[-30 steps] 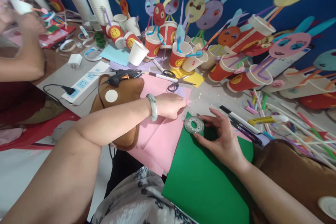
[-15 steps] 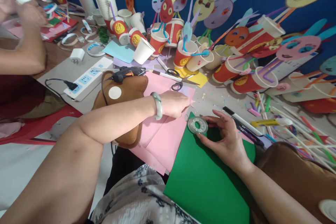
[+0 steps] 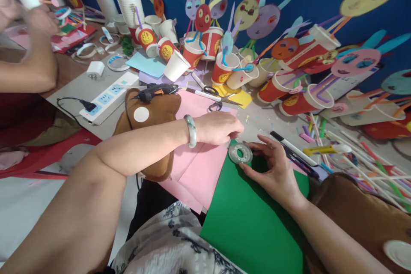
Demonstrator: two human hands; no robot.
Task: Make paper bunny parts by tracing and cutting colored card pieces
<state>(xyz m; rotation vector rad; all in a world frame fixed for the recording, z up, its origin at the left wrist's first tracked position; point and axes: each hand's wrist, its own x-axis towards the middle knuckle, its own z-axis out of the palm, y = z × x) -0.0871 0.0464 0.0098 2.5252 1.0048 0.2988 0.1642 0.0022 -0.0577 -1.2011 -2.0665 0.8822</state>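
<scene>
My right hand (image 3: pixel 272 162) grips a roll of clear tape (image 3: pixel 240 153) between thumb and fingers, over the upper corner of a green sheet of paper (image 3: pixel 250 222). Just beyond the roll, my left hand (image 3: pixel 221 127) is closed with its fingers curled down, a bracelet on its wrist. Its fingertips are hidden, so what they pinch does not show. Pink sheets of paper (image 3: pixel 195 171) lie under my left hand. Black-handled scissors (image 3: pixel 215 105) rest on a yellow sheet (image 3: pixel 245 99) above it.
A glue gun (image 3: pixel 154 91) lies on a brown cushion (image 3: pixel 160 137) beside a power strip (image 3: pixel 111 98). Paper cups with paper-faced figures (image 3: pixel 224 66) line the back. Pens (image 3: pixel 293 148), a yellow cutter (image 3: pixel 327 150) and straws lie right. Another person's arm (image 3: pixel 35 60) is far left.
My left hand has shifted slightly right, now covering the small pink paper piece that showed by its fingers. My right hand still grips the tape roll, nearly in place.
</scene>
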